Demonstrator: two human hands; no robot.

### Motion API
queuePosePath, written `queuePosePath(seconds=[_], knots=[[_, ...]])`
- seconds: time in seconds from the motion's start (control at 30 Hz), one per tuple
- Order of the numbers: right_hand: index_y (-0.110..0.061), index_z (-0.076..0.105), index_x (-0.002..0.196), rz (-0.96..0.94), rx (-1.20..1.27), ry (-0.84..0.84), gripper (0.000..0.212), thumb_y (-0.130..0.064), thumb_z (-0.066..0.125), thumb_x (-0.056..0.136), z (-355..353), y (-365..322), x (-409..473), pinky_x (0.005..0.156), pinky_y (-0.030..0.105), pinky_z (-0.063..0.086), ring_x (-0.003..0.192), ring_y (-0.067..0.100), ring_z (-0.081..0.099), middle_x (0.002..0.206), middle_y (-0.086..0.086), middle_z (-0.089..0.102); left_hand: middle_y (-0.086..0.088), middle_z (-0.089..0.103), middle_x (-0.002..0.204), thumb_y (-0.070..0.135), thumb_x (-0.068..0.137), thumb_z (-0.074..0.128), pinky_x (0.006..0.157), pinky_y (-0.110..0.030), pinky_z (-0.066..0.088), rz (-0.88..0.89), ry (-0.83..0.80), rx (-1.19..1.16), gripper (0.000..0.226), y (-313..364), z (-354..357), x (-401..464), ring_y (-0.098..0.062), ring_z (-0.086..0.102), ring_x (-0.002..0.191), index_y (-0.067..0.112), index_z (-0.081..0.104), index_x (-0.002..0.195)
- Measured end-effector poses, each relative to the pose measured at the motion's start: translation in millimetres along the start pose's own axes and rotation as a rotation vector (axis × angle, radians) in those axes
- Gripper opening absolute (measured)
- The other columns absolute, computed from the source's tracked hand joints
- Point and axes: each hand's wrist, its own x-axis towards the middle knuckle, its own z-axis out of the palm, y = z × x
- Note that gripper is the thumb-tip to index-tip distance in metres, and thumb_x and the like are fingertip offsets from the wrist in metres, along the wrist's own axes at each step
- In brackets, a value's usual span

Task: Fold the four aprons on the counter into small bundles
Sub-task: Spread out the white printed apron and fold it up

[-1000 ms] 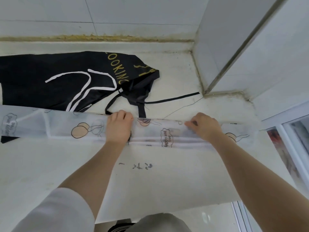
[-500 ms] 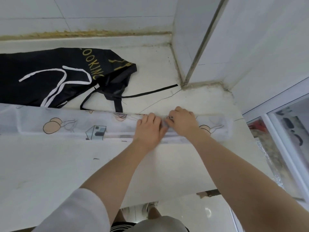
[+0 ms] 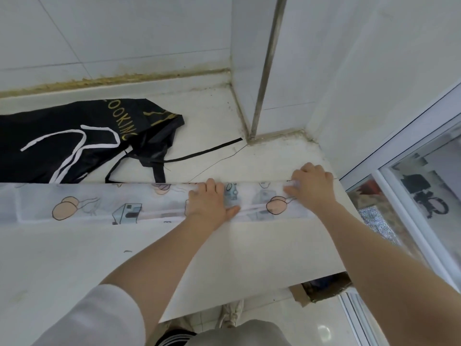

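- Two aprons show on the counter (image 3: 249,258): a printed one (image 3: 99,208), folded into a long narrow strip, and a black one (image 3: 62,141) lying loose behind it toward the wall.
- Strip's long axis runs left to right across the counter, parallel to its front edge; nearly all of its length lies to the left of both hands, running off the left of the frame.
- Right hand (image 3: 313,188) sits at the strip's right end, fingers curled down onto the cloth; whether they pinch the end or only press it is hard to tell from this angle.
- Left hand (image 3: 209,203) lies flat just beside it, fingers together, palm pinning the strip to the counter.
- Any fold or roll likely starts from the right end and travels leftward, with the right hand nearer that end.
- Black apron's strap (image 3: 204,153) trails toward the corner, apart from the strip.
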Motion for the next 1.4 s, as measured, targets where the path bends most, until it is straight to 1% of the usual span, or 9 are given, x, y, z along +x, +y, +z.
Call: queuePosePath(seconds=[0.17,0.27,0.4,0.53,0.7,0.87,1.03,1.23,1.4], knots=[[-0.020,0.044,0.069,0.159,0.751,-0.050,0.028,-0.025,0.069,0.082,-4,-6,4,0.058,0.026,0.035,0.071,0.017,0.047,0.074,-0.004,0.048,-0.006,0.037,0.126,0.019,0.091,0.045,0.087,-0.031,0.029,0.395,0.087,-0.147,0.038,18,0,5,-0.026,0.038,0.115,0.018,0.041,0.129],[-0.015,0.055,0.087,0.299,0.998,-0.066,0.022,-0.029,0.072,0.081,-8,10,5,0.073,0.028,0.040,0.088,0.017,0.053,0.094,-0.001,0.054,-0.004,0.039,0.126,0.033,0.097,0.038,0.089,-0.033,0.030,0.298,0.133,-0.221,0.032,30,8,7,-0.025,0.037,0.119,0.019,0.042,0.126],[-0.006,0.061,0.105,0.244,1.338,-0.509,0.023,-0.004,0.067,0.083,-14,35,-2,0.081,0.033,0.054,0.093,0.023,0.068,0.106,0.013,0.066,-0.005,0.037,0.124,0.056,0.093,0.034,0.089,-0.036,0.033,0.133,0.149,-0.179,0.051,47,9,12,-0.026,0.040,0.114,0.018,0.039,0.126],[0.003,0.062,0.111,0.307,1.087,-0.420,0.027,0.000,0.064,0.084,-8,31,-8,0.093,0.042,0.049,0.101,0.032,0.063,0.110,0.016,0.065,-0.009,0.036,0.124,0.050,0.092,0.038,0.088,-0.037,0.035,0.038,0.148,-0.168,0.049,67,1,20,-0.028,0.042,0.109,0.011,0.039,0.122],[0.003,0.057,0.113,0.430,0.898,-0.312,0.028,-0.017,0.057,0.092,-7,17,-2,0.065,0.028,0.041,0.087,0.024,0.052,0.097,0.013,0.055,-0.008,0.039,0.128,0.033,0.095,0.038,0.088,-0.038,0.033,0.068,0.165,-0.212,0.036,74,-2,35,-0.028,0.039,0.113,0.009,0.045,0.121],[-0.002,0.050,0.111,0.383,0.548,-0.153,0.030,-0.025,0.053,0.094,2,14,-7,0.074,0.029,0.035,0.109,0.033,0.055,0.108,0.017,0.054,-0.012,0.054,0.108,0.037,0.080,0.042,0.059,-0.036,0.044,0.157,0.200,-0.215,0.033,71,-1,34,-0.031,0.056,0.079,0.010,0.058,0.086],[0.002,0.047,0.114,0.390,0.555,-0.023,0.041,-0.021,0.065,0.085,5,9,-5,0.071,0.028,0.034,0.105,0.032,0.056,0.115,0.017,0.057,-0.008,0.037,0.124,0.003,0.078,0.051,0.085,-0.035,0.030,0.443,0.167,-0.158,0.052,75,4,31,-0.028,0.041,0.110,0.019,0.046,0.126],[-0.007,0.050,0.069,0.468,0.875,-0.174,0.029,-0.019,0.074,0.080,-4,1,4,0.065,0.025,0.037,0.084,0.021,0.053,0.071,0.002,0.051,-0.006,0.044,0.117,0.052,0.088,0.051,0.086,-0.030,0.029,0.369,0.121,-0.322,0.052,75,4,41,-0.024,0.042,0.107,0.015,0.045,0.125],[-0.002,0.060,0.098,0.431,1.099,-0.337,0.016,-0.011,0.065,0.085,-11,-7,5,0.065,0.021,0.039,0.092,0.019,0.052,0.091,0.000,0.055,-0.005,0.043,0.117,0.062,0.072,0.064,0.087,-0.034,0.037,0.420,-0.008,-0.261,0.075,72,-10,43,-0.024,0.044,0.107,0.020,0.039,0.130]])
